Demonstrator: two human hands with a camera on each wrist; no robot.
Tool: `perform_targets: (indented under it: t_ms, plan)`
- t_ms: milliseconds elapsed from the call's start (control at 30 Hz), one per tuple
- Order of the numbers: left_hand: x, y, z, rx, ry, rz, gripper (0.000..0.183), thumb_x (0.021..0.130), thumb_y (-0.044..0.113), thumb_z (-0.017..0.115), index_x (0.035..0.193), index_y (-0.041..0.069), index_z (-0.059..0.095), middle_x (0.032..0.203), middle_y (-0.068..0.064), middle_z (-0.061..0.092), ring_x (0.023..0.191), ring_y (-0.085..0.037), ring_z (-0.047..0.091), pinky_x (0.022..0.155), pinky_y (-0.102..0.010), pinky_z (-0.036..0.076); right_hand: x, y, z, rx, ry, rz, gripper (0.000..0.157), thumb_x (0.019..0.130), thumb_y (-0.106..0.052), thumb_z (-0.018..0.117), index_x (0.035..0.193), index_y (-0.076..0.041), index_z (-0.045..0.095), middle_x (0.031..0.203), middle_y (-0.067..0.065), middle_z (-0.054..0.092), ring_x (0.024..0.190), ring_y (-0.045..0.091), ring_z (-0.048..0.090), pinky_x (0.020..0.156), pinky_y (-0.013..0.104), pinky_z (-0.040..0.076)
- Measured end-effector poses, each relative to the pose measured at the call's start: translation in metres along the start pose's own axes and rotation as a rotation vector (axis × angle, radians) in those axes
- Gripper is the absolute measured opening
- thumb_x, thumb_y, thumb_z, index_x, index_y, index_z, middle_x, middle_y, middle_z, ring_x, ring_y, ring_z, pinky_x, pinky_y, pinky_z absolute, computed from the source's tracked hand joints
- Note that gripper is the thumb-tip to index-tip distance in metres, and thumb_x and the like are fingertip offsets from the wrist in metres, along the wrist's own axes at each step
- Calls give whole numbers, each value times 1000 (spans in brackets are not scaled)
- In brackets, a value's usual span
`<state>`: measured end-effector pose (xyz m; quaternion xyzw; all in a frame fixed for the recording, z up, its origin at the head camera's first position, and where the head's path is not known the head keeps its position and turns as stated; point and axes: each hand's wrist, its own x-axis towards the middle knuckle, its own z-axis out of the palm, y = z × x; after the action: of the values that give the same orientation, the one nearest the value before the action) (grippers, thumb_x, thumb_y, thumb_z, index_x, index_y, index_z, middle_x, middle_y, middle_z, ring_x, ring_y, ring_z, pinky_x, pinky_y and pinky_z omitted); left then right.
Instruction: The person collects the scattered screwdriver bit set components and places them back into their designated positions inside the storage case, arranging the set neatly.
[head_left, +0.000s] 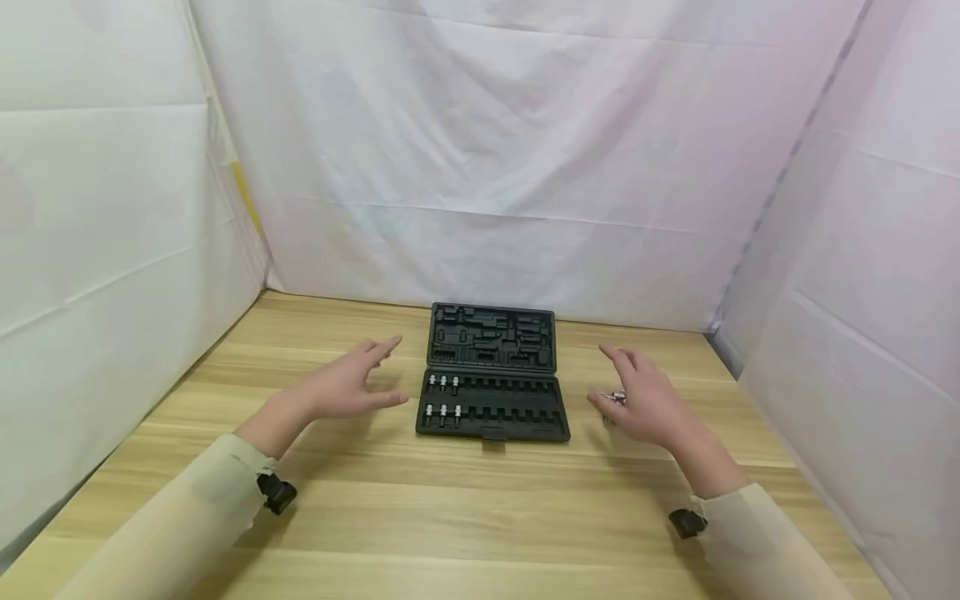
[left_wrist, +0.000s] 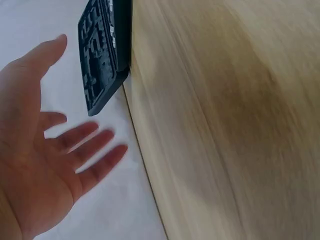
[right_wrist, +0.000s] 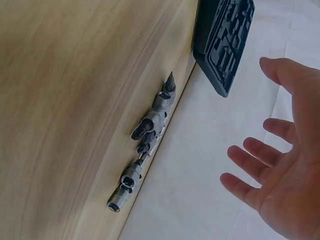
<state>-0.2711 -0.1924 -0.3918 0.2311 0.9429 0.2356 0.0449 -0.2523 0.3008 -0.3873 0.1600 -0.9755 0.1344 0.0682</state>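
Observation:
A black plastic socket case [head_left: 517,399] lies unfolded on the wooden table, its moulded lid [head_left: 491,360] toward the back. Several silver bit sockets [head_left: 443,411] stand in the left slots of its two rows. My left hand [head_left: 345,389] hovers to the left of the case, fingers spread and holding nothing. On the other side, my right hand [head_left: 647,406] is held over a small pile of loose bit sockets [right_wrist: 150,127], partly hiding it in the head view. Its fingers are extended, with nothing in them; in the right wrist view the pile lies apart from them.
White cloth [head_left: 480,167] hangs behind the table, with white side walls [head_left: 97,192] to left and right. Bare wooden tabletop [head_left: 480,517] stretches in front of the case. A black wrist device [head_left: 277,493] sits at each sleeve cuff.

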Motion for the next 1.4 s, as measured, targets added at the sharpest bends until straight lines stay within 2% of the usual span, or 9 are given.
perform_targets:
  t_ms: [100,200,467,667,867,1000,1133,1267,1400]
  plan:
    - [9,-2,4,-72,-78,37,100,101,55,76,176,11,25,137,-21,63,117,-31,69,101,-52,58,-3,0,-4,4,22,-1,81,108,-37,70,171,-3,32,159,35,45,141,57,50,112,74,45]
    - [16,-4,11,-121,-151,60,101,99,52,79,175,9,28,121,-14,68,102,-20,68,90,-41,57,-7,1,-6,6,27,10,80,108,-36,70,170,-2,34,157,35,46,140,56,51,111,73,46]
    - [29,0,30,-191,-263,66,105,97,51,83,176,15,25,101,-4,70,87,-16,65,79,-36,55,-21,17,-8,41,6,71,84,108,-37,71,171,-1,30,160,36,41,140,56,51,112,73,46]
    - [39,2,39,-169,-283,80,98,98,48,82,175,15,30,92,-2,68,81,-15,59,74,-33,52,-31,29,-11,55,13,94,84,108,-37,70,171,0,28,161,37,39,140,58,50,112,75,45]
    - [44,6,46,-146,-290,70,97,97,50,82,174,19,31,99,-4,63,85,-17,56,78,-34,51,-41,38,-16,33,14,123,86,108,-38,71,170,2,28,160,39,38,140,60,50,112,75,45]
    - [44,7,48,-153,-287,58,97,97,53,81,174,21,32,105,-6,61,90,-19,55,80,-35,51,-42,45,-19,52,14,146,85,109,-40,69,170,2,27,162,40,37,143,61,46,112,77,43]
    - [38,3,43,-193,-281,40,97,97,51,82,174,20,32,105,-9,59,90,-21,53,79,-36,50,-34,51,-22,130,14,170,81,111,-40,65,171,0,28,162,37,38,144,59,47,111,77,44]
    - [30,-4,36,-204,-271,15,98,97,51,82,174,19,32,105,-9,56,89,-21,51,77,-36,49,-20,58,-24,235,40,150,68,112,-34,64,165,3,40,156,36,50,136,55,57,109,71,49]
    - [25,-8,31,-210,-268,12,98,97,50,82,174,17,31,105,-10,56,89,-22,50,77,-35,48,-13,72,-25,297,63,149,51,113,-27,63,153,3,57,142,32,64,121,48,67,97,57,59]
